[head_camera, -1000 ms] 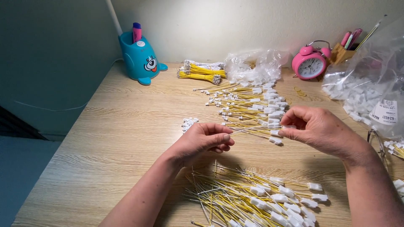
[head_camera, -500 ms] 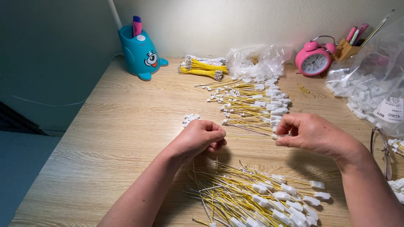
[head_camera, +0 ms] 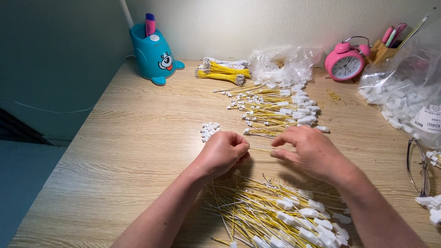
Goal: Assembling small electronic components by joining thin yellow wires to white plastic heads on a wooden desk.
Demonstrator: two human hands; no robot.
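A single thin yellow wire [head_camera: 261,149] runs level between the two hands at the centre of the frame, just above the wooden surface [head_camera: 115,151]. The left hand [head_camera: 223,151] is curled nearly into a fist, its fingertips pinching one end of the wire; whether a connector sits inside that grip cannot be told. The right hand [head_camera: 311,149] pinches the other end between thumb and forefinger, the remaining fingers loosely bent, so the wire is kept taut and straight.

Just upper left of the left hand lies a small heap of white connectors [head_camera: 209,130], within easy reach. Above the hands, a spread of wires with white ends [head_camera: 280,110] lies roughly parallel; at the lower centre, a larger loose pile of wires [head_camera: 275,213] fans toward the person. Farther up sit bundled yellow wires [head_camera: 223,72], a clear plastic bag [head_camera: 285,64], a blue animal-shaped pen holder [head_camera: 154,55] and a pink alarm clock [head_camera: 345,64]. At the right edge are a bag of white parts [head_camera: 404,98] and eyeglasses [head_camera: 419,167].
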